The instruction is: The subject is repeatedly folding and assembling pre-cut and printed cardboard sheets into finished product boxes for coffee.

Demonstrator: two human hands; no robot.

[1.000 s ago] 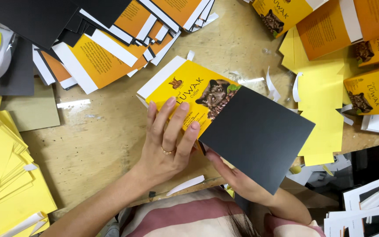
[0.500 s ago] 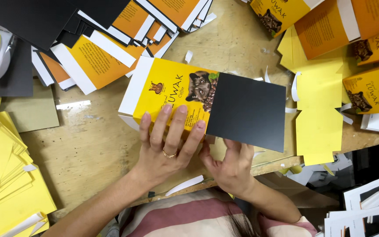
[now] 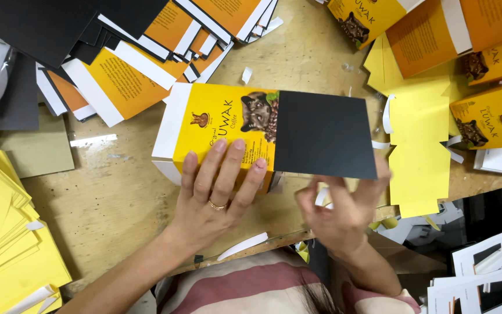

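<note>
A yellow printed carton sleeve (image 3: 216, 125) with a white end flap and an animal picture lies flat on the wooden table (image 3: 117, 192). My left hand (image 3: 213, 195), with a ring on one finger, presses flat on its near half, fingers spread. A black card sheet (image 3: 323, 134) covers the sleeve's right part. My right hand (image 3: 344, 212) sits at the black sheet's near edge, its fingertips under and along that edge, holding it.
Fanned orange-and-white printed sheets (image 3: 123, 70) and black cards (image 3: 42, 23) lie at the far left. A stack of yellow sheets (image 3: 1, 232) sits at the left. Yellow die-cut blanks (image 3: 419, 134) and several printed cartons (image 3: 483, 116) crowd the right. White paper strips (image 3: 242, 247) litter the table edge.
The yellow sleeve and black sheet have turned from a diagonal lie to square with the table edge and shifted left. My right hand moved from under the sheet to its near edge.
</note>
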